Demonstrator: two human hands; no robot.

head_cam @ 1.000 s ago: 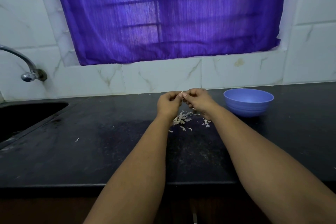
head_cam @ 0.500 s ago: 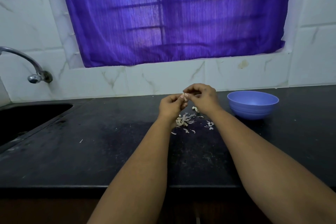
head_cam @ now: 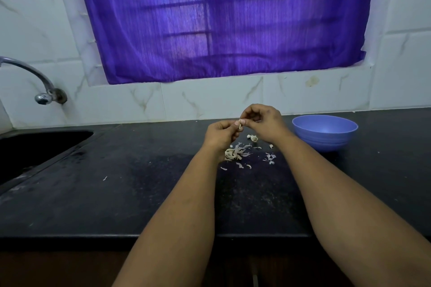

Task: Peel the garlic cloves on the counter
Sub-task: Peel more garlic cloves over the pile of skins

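The garlic clove (head_cam: 240, 125) stands roughly upright in the air above the worktop (head_cam: 140, 193), pinched between both hands: the left hand (head_cam: 221, 135) grips it from below, and the right hand (head_cam: 262, 121) pinches its top.

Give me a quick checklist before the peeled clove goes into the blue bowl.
1. Clove pinched between left hand and right hand: ok.
2. Clove fully peeled: cannot tell, too small.
3. Blue bowl upright on the counter, beside the right hand: ok.
4. Space in the bowl: cannot tell, its inside is hardly visible.
5. Peel scraps lie on the counter, outside the bowl: ok.
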